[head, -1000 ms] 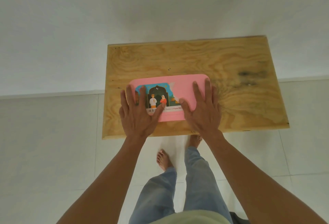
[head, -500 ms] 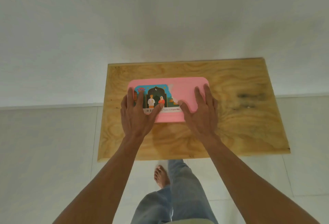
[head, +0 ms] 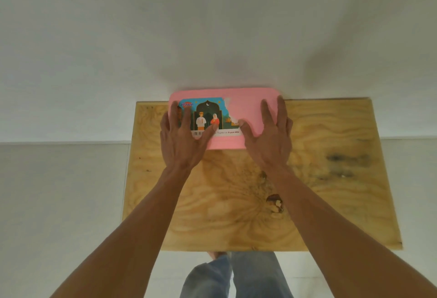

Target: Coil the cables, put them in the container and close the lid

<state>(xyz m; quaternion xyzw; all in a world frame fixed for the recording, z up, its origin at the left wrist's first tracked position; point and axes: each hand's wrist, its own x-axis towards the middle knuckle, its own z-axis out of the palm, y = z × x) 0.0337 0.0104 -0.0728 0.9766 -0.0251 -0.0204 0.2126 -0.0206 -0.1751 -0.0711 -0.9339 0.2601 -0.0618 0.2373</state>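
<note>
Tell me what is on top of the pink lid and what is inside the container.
Both hands lie flat on the pink lid: left hand over its picture sticker, right hand on the plain side. The lid covers the container, so its contents cannot be seen.

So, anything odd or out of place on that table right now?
The pink container sits at the table's far edge, apparently reaching the wall, both hands flat on its lid. The lid's sticker has its right side torn away. No cables are visible.
</note>
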